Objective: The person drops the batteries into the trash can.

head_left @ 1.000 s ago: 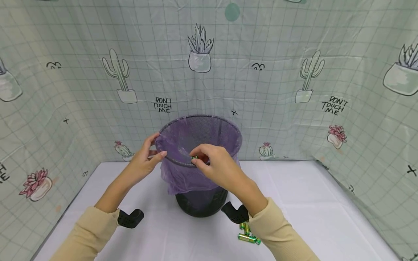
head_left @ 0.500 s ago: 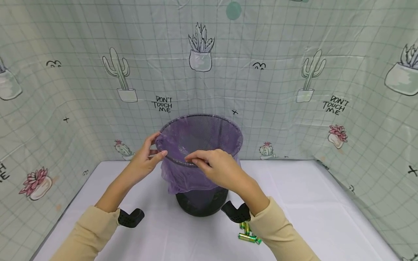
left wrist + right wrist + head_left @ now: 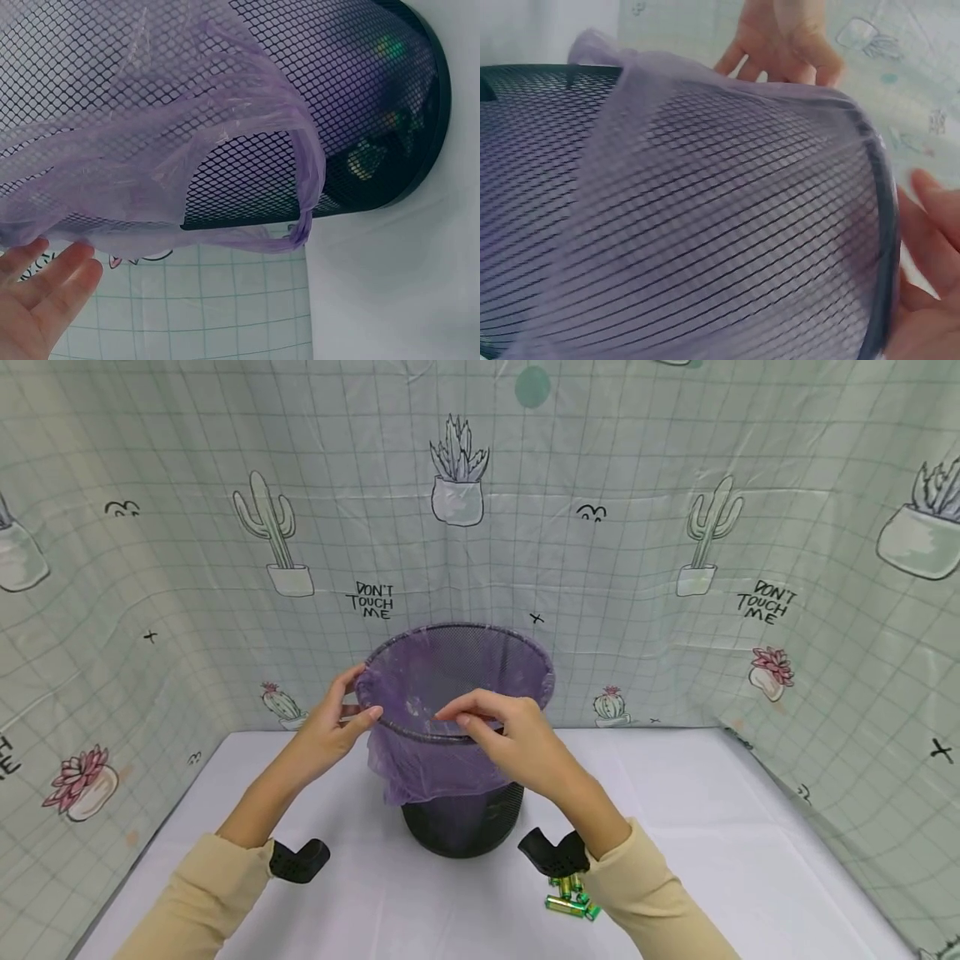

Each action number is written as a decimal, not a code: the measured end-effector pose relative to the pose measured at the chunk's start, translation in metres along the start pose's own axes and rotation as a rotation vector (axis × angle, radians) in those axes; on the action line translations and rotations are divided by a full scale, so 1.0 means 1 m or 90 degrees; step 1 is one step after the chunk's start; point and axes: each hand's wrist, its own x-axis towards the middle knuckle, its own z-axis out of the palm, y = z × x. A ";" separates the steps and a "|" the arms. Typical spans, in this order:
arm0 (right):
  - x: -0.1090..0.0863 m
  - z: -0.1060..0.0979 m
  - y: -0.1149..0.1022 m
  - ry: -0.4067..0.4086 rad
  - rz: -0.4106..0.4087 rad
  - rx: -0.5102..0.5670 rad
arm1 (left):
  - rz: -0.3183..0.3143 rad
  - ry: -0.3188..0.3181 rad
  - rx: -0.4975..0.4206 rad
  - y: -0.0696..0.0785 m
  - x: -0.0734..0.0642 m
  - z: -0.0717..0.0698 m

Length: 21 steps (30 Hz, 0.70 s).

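A black mesh wastebasket, lined with a thin purple plastic bag folded over its rim, stands upright. My left hand rests on the left of the rim, thumb and fingers spread against the bagged edge. In the left wrist view its fingers look fairly straight. Over the near part of the rim hangs my right hand, index finger and thumb apart, with nothing visible between them. Through the mesh, green and gold batteries show blurred at the bottom of the basket.
Several green and gold batteries lie on the white tabletop, partly behind the right sleeve. A grid curtain printed with cacti surrounds the table. Each wrist carries a black camera mount.
A green battery was visible in my right fingertips one second ago; it is out of sight now. The right thumb and index finger have separated and shifted slightly right. My left hand stays put.
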 end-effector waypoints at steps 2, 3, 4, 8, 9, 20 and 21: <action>-0.007 -0.001 0.004 0.047 -0.026 0.056 | -0.001 -0.001 -0.001 0.000 0.000 0.000; -0.011 -0.002 0.007 0.069 -0.040 0.085 | -0.002 -0.002 -0.003 0.000 -0.001 0.000; -0.016 -0.003 0.009 0.088 -0.053 0.110 | -0.002 -0.003 -0.005 0.001 -0.001 0.000; -0.036 -0.009 0.019 0.137 -0.099 0.179 | -0.004 -0.009 -0.009 0.000 0.000 0.000; -0.041 -0.011 0.022 0.142 -0.102 0.183 | -0.004 -0.008 -0.010 0.000 0.000 0.000; -0.098 -0.026 0.069 0.154 0.018 0.050 | 0.007 0.008 0.003 0.000 0.001 0.001; -0.103 -0.027 0.073 0.155 0.037 0.031 | 0.003 0.000 -0.002 0.000 0.001 0.000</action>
